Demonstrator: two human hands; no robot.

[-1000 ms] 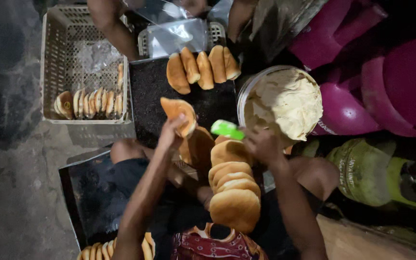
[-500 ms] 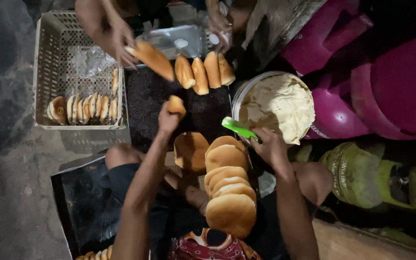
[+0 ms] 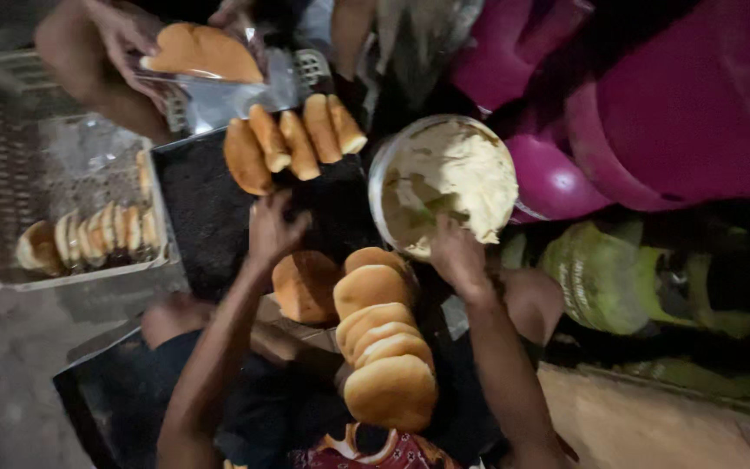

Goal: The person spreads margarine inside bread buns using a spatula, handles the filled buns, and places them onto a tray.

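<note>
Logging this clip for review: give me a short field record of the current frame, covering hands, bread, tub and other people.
left hand: open over the dark tray, below the row of buns
right hand: at the rim of the cream tub; what it holds is hidden
bun stack: overlapping, between the forearms
crate: holds sliced buns
other person's hand: holds a bun

Dim light falls on a grey concrete floor beside magenta plastic chairs.
</note>
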